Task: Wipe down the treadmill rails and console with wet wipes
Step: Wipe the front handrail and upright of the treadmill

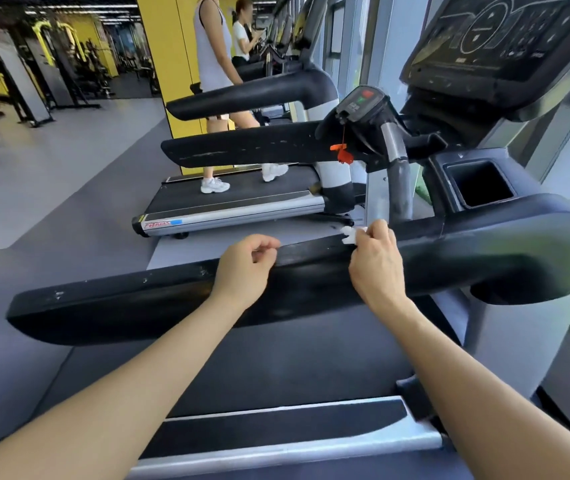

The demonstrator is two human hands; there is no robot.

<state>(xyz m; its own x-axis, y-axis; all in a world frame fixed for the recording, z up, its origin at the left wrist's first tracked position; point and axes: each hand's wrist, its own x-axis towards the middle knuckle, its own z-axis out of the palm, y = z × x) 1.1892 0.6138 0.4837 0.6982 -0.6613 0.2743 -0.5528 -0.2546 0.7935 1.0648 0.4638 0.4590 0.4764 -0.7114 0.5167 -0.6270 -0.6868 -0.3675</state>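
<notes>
left rail: the black padded rail of the near treadmill is being shown running across the view from lower left up to the right, its top scuffed with pale marks.
right hand: the right hand is being held against the rail's top edge, near where the rail bends into the front housing.
right fingers: the fingers are being curled round a crumpled white wet wipe, which is being pressed onto the rail's far edge.
left hand: the left hand is being rested on the same rail, just to the left of the right hand and apart from it.
left fingers: the fingers are being curled in narrowly; a small pale bit is showing inside them, but it cannot be told what it is or whether it is being held.
console: the dark console is being seen at upper right, tilted, well above the hands.
cup holder: a square cup holder is being seen in the housing below the console.
safety clip: an orange safety clip is hanging on a cord.
next treadmill: 1 person in white trainers is standing on the belt of the next treadmill.
</notes>
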